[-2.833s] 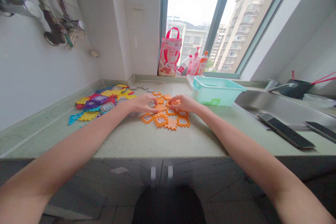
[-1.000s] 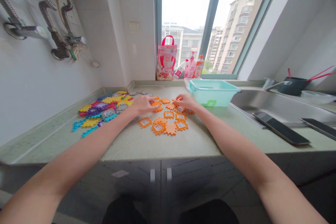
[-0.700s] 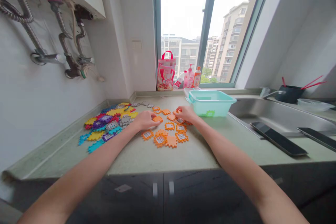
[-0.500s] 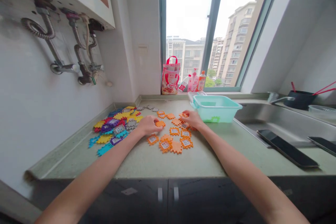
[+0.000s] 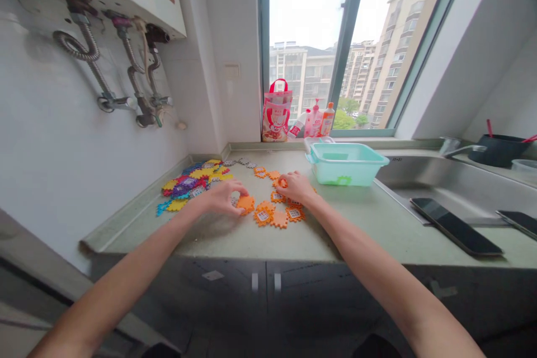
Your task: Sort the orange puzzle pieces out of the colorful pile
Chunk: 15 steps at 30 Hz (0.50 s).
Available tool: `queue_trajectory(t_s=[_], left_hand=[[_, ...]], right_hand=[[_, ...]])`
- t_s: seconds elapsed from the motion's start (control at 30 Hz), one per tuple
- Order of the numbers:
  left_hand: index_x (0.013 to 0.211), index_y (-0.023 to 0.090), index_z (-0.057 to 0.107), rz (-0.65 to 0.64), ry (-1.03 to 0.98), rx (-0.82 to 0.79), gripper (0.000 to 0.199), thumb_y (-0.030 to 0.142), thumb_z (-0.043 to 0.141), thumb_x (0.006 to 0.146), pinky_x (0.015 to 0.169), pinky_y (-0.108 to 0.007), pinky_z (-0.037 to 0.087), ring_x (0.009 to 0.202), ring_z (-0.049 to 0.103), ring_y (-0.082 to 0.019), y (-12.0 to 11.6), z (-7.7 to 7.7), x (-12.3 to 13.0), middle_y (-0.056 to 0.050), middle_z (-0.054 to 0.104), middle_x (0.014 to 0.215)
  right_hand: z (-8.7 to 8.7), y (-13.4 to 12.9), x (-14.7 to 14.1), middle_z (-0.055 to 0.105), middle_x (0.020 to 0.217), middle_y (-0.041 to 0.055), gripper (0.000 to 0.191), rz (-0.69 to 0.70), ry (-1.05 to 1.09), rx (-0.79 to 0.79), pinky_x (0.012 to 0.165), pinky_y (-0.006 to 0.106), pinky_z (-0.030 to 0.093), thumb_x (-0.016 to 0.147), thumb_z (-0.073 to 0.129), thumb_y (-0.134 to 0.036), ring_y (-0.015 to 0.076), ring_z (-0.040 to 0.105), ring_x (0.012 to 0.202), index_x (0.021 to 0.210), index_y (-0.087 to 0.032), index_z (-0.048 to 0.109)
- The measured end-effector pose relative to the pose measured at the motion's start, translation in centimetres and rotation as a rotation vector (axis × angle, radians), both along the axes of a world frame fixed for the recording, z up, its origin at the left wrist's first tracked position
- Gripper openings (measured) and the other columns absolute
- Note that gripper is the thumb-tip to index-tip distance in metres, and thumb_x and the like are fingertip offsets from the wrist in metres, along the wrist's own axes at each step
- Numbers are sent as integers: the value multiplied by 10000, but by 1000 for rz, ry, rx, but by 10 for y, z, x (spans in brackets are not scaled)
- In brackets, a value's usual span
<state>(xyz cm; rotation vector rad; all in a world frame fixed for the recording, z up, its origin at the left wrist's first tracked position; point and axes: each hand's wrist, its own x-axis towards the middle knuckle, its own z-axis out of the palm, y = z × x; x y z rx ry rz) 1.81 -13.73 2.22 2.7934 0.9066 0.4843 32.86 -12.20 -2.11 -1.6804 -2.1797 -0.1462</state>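
Observation:
My left hand (image 5: 226, 197) reaches over the counter with thumb and fingers around an orange toothed piece (image 5: 245, 205), left of the other orange pieces. My right hand (image 5: 296, 185) has its fingertips pinched on another orange piece (image 5: 282, 183). Around and below the hands, several flat orange pieces (image 5: 279, 219) lie on the counter, some bearing white printed squares. Part of this group is hidden under my right hand. A heap of yellow, purple, blue and red pieces (image 5: 184, 183) lies to the left, partly behind my left hand.
A mint green tub (image 5: 348, 165) stands right of the pieces, beside the steel sink (image 5: 440, 184). A black phone (image 5: 455, 225) lies at the sink's front edge. A pink bag (image 5: 277, 117) and bottles (image 5: 315, 120) stand by the window.
My left hand has moved left and toward the counter's front edge with an orange piece. My right hand has shifted slightly left. The camera view has moved a little.

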Motion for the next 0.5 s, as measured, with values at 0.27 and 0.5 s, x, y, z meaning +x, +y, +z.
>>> queue_trajectory(t_s=[0.27,0.5], left_hand=[[1312,241,733,-13,139,-49,574,414,776,767,1010,-356,499,1107,666,-261,-6,-5,-4,-83,718,1211],[1261,262,767,46,264,-131,590,600,762,778,811,-293,481,909,656,-210,5,4,2,-41,704,1079]], right_hand=[[4,0,-3,805,1063,109,329,-26,23,-80,934,360,493,909,696,-433,308,664,1109,1160,-237,775],[5,2,-5,805,1097,108,342,-40,47,-82,955,360,497,911,669,-461,306,667,1136,1139,-238,790]])
